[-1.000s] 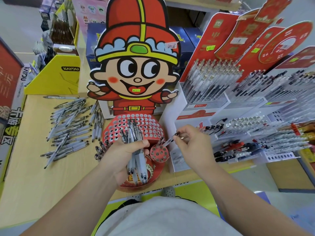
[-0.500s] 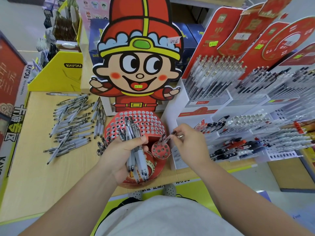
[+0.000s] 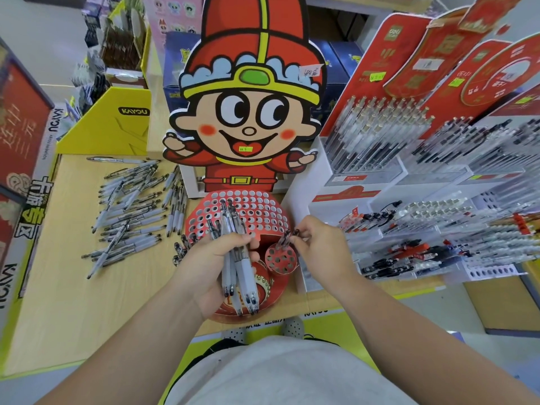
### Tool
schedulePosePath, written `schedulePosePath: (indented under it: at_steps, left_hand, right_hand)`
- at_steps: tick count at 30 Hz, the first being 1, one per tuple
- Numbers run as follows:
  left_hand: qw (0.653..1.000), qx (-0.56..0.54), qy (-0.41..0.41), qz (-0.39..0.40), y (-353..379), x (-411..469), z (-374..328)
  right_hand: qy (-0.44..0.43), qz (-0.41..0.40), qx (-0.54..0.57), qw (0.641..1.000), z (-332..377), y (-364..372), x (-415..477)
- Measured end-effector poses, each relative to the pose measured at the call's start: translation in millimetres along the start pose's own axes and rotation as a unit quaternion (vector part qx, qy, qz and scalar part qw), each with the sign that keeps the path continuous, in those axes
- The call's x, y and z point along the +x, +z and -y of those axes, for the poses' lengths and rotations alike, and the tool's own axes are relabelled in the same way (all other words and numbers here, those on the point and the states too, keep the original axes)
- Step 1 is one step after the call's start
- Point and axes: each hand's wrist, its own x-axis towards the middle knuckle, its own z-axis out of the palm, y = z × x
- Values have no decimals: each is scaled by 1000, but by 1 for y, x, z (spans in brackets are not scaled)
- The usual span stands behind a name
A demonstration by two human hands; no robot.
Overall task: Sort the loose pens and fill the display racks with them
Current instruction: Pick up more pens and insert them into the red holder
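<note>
Nearest, the left hand [image 3: 210,267] has its grip closed round a bundle of pens [image 3: 241,277] above the red rack [image 3: 257,213], the right hand [image 3: 320,252] pinches one pen [image 3: 287,237] at the small holed cup [image 3: 280,261], and loose pens [image 3: 131,211] lie farther left on the table [image 3: 58,302].

Pale grey floor [image 3: 32,39] surrounds a light wooden counter [image 3: 58,302] with a yellow cardboard box [image 3: 117,133] at its back.
</note>
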Motion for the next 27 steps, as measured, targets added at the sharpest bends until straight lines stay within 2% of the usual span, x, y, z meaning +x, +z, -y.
schedulePosePath:
  at_steps: [6, 10, 12, 16, 20, 24, 27]
  left_hand:
    - [1000, 5, -9, 11, 0, 1, -2]
    - [998, 57, -1, 19, 0, 4, -2]
    - [996, 78, 2, 33, 2, 5, -3]
    - [987, 138, 15, 82, 14, 3, -3]
    - [977, 168, 23, 128, 21, 1, -3]
    - [976, 172, 24, 133, 19, 3, -2]
    - [972, 185, 29, 142, 18, 3, 1]
  right_hand:
    - [10, 20, 4, 1000, 0, -4, 0]
    - [30, -51, 38, 998, 9, -22, -6]
    - [38, -63, 102, 992, 21, -33, -8]
    - [80, 63, 300, 949, 51, -50, -10]
    - [122, 118, 346, 923, 58, -53, -10]
    - [142, 133, 395, 898, 54, -56, -12]
    - [146, 140, 399, 894, 54, -54, -13]
